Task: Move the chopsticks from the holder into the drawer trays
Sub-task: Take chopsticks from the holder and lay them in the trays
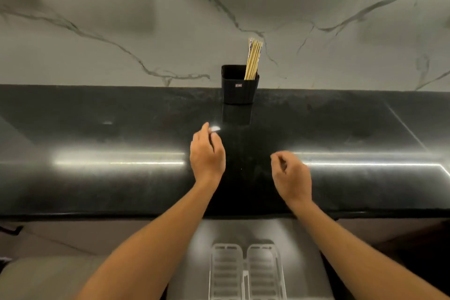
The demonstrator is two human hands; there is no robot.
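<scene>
chopsticks [253, 59] stand bundled in black holder [239, 85]; 2 trays [246, 273] empty.

Two bare forearms — no sleeves — each grip, left [207, 156] and right [292, 175], ungloved.

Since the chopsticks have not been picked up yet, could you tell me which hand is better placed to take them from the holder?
Probably the left hand: it reaches further over the countertop, nearer the black holder where the chopsticks stand. The right hand hangs back, fingers curled. Both are empty.
</scene>
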